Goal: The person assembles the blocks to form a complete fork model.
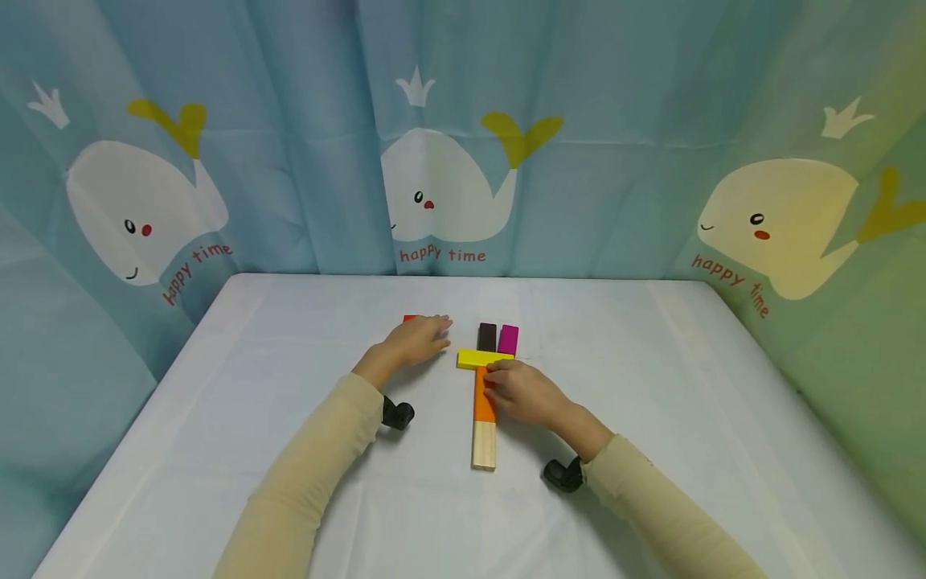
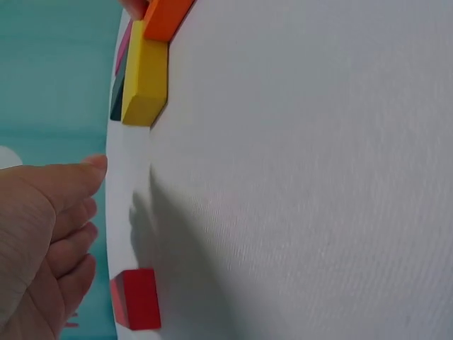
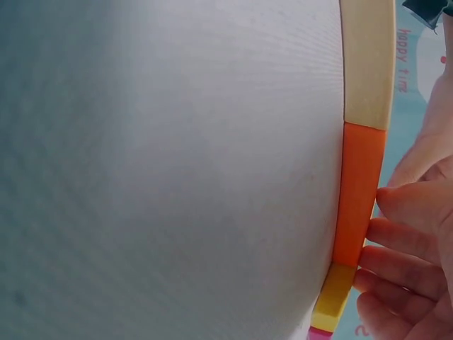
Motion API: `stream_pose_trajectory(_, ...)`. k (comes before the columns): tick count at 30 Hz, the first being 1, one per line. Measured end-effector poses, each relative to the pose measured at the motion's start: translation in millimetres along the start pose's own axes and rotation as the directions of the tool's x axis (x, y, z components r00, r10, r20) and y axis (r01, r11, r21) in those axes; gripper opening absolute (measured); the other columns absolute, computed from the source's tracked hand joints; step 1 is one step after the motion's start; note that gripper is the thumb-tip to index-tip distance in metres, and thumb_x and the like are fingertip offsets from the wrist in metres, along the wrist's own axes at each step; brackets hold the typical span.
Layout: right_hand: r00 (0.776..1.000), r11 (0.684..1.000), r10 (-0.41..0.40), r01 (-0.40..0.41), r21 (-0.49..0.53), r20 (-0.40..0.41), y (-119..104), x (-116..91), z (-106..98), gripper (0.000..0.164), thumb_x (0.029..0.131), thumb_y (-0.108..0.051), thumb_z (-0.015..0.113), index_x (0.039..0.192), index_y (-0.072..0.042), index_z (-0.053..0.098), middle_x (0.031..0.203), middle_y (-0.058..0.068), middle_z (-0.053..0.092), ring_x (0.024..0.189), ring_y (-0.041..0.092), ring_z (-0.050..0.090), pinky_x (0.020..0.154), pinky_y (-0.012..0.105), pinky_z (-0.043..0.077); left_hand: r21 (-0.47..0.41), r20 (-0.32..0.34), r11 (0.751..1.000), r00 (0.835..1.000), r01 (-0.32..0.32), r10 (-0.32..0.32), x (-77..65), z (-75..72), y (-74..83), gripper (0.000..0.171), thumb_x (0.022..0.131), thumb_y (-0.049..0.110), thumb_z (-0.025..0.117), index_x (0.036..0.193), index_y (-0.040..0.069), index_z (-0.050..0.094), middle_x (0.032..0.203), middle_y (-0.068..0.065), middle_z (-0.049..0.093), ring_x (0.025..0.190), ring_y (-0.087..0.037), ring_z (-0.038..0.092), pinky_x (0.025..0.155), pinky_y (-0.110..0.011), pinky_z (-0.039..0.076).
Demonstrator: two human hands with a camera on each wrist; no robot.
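Observation:
A plain wooden block (image 1: 484, 446) and an orange block (image 1: 485, 406) lie end to end on the white table. A yellow block (image 1: 470, 359) crosses the orange one's far end. Behind it stand a black block (image 1: 487, 337) and a magenta block (image 1: 509, 339), side by side. My right hand (image 1: 531, 394) touches the orange block with its fingertips along the top edge, fingers fairly straight. My left hand (image 1: 417, 341) hovers left of the yellow block, fingers extended and holding nothing. A red block (image 2: 141, 299) lies near the left hand, mostly hidden behind it in the head view.
A blue curtain with printed whales (image 1: 448, 189) hangs along the table's back edge and sides. Black wrist-worn devices (image 1: 398, 414) stick out beside both sleeves. The white cloth table top (image 1: 615, 338) spreads around the blocks.

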State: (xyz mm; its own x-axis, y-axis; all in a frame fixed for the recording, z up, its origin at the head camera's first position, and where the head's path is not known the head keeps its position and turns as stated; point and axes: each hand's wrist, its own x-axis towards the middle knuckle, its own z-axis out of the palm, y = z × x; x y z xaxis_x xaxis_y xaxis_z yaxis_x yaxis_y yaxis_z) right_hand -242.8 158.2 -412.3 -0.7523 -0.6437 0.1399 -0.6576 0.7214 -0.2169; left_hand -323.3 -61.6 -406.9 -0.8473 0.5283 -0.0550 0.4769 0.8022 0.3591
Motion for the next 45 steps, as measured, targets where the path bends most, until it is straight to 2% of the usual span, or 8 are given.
stream_pose_trajectory(11,1.000,1.000,0.017,-0.017,0.000,-0.003,-0.2,-0.5,0.4,0.029,0.084,-0.016,0.068,0.107,0.002,0.067,0.109,0.014,0.063,0.101,0.026,0.058,0.088,0.038,0.046,0.007,-0.029,1.000,1.000,0.001,0.000,-10.8,-5.4,-15.2,0.051,0.094,0.022,0.055,0.137,0.000,0.040,0.142,-0.012,0.036,0.132,-0.024,0.029,0.107,-0.037,0.022)
stream_pose_trajectory(18,1.000,1.000,0.010,-0.009,0.003,-0.011,0.3,-0.1,3.9,0.030,0.084,-0.016,0.067,0.108,0.003,0.067,0.109,0.014,0.063,0.101,0.026,0.058,0.088,0.039,0.046,-0.013,-0.025,0.999,0.999,0.045,-0.045,-18.7,-10.0,-27.3,0.052,0.092,0.022,0.057,0.137,0.001,0.041,0.143,-0.011,0.036,0.132,-0.024,0.030,0.107,-0.038,0.022)
stream_pose_trajectory(27,1.000,1.000,-0.002,0.002,0.002,-0.020,-1.1,-0.9,1.1,0.030,0.084,-0.016,0.067,0.107,0.003,0.067,0.109,0.015,0.063,0.101,0.026,0.058,0.089,0.039,0.046,-0.052,-0.037,0.999,0.999,0.013,-0.014,-31.6,-9.9,-42.3,0.052,0.091,0.018,0.058,0.136,-0.002,0.040,0.142,-0.015,0.036,0.131,-0.027,0.032,0.106,-0.038,0.026)
stream_pose_trajectory(33,0.999,1.000,-0.015,0.015,0.003,-0.042,0.0,-2.1,-0.1,0.029,0.083,-0.014,0.068,0.105,0.004,0.067,0.107,0.016,0.063,0.100,0.028,0.058,0.088,0.041,0.046,-0.086,-0.041,0.996,0.999,0.007,-0.010,-35.4,-8.5,-44.8,0.049,0.092,0.017,0.057,0.136,0.001,0.042,0.142,-0.011,0.036,0.129,-0.028,0.034,0.105,-0.040,0.027)
stream_pose_trajectory(41,0.998,1.000,-0.020,0.020,-0.008,-0.054,2.3,-1.5,1.9,0.029,0.082,-0.014,0.069,0.104,0.004,0.068,0.106,0.016,0.063,0.099,0.028,0.058,0.086,0.040,0.048,-0.052,-0.072,0.998,0.997,-0.043,0.039,-32.4,-7.8,-45.3,0.039,0.093,0.010,0.054,0.130,0.001,0.050,0.136,-0.011,0.044,0.124,-0.030,0.041,0.102,-0.040,0.032)
stream_pose_trajectory(45,0.999,1.000,-0.001,0.001,0.009,-0.032,1.9,-0.9,3.1,0.029,0.083,-0.016,0.068,0.106,0.003,0.067,0.108,0.014,0.063,0.101,0.026,0.058,0.088,0.039,0.046,-0.032,-0.062,0.999,0.998,-0.035,0.033,-27.5,-4.7,-41.0,0.038,0.092,0.012,0.056,0.129,0.003,0.052,0.134,-0.010,0.046,0.121,-0.030,0.045,0.101,-0.040,0.034)
